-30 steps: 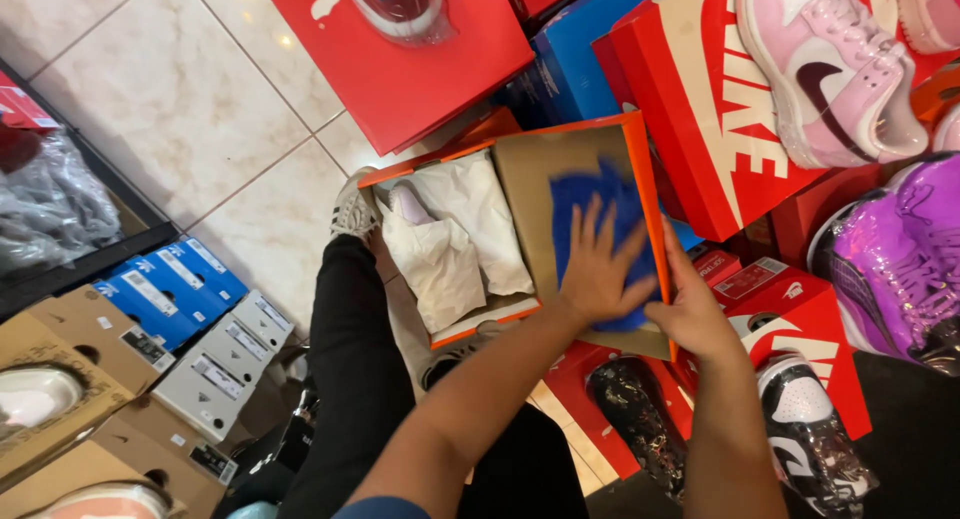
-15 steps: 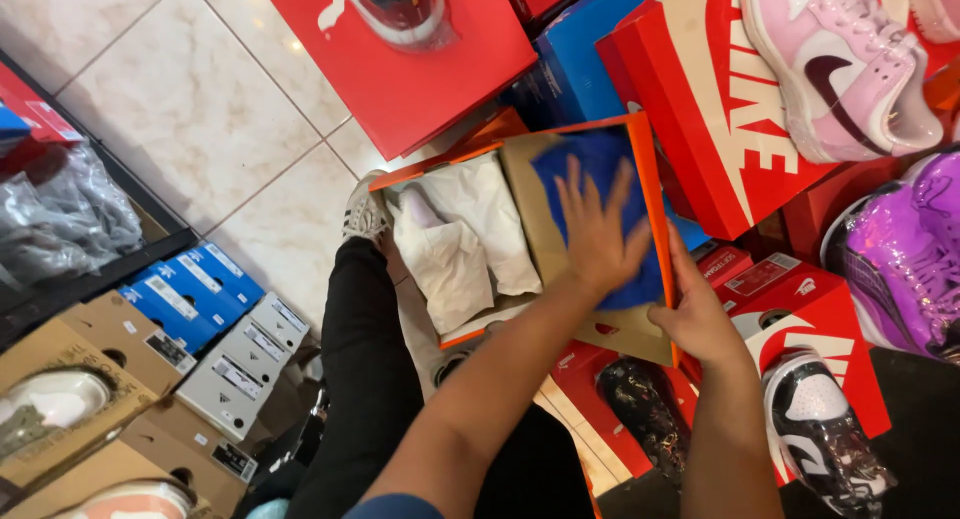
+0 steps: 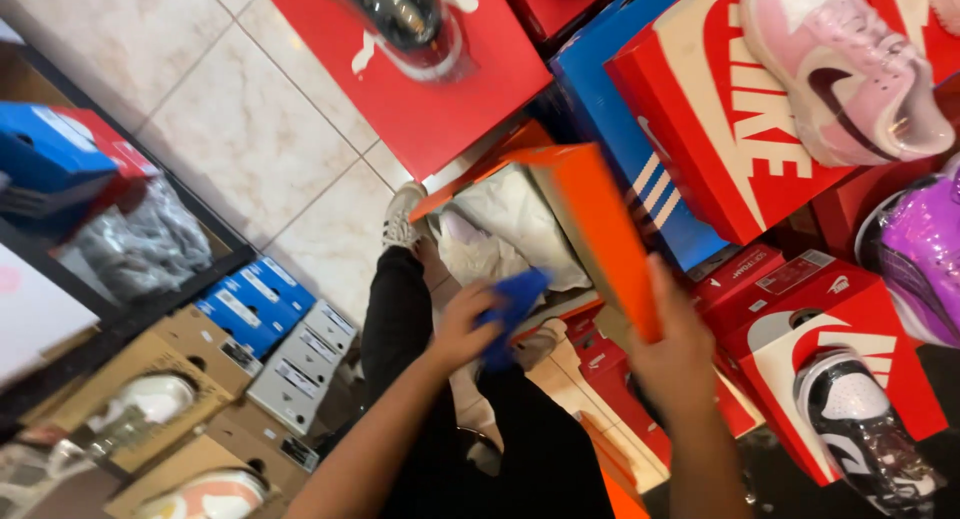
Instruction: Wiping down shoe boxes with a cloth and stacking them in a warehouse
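The left hand (image 3: 462,324) grips a soft blue cloth (image 3: 512,309), at nine o'clock from the tilted orange cardboard lid (image 3: 595,234) the right hand (image 3: 680,354) holds.

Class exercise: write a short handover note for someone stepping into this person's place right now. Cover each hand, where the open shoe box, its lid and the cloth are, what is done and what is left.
Left hand: closed on a blue cloth, held above the lap.
Right hand: grips the orange lid by its lower edge, lid tilted up on edge.
Orange shoe box: open above the knees, white wrapping paper inside; no shoe can be made out in it.
Done: the cloth is off the lid, and the lid is raised.
Left: the lid is not yet shut on the box; the cloth is not put down.
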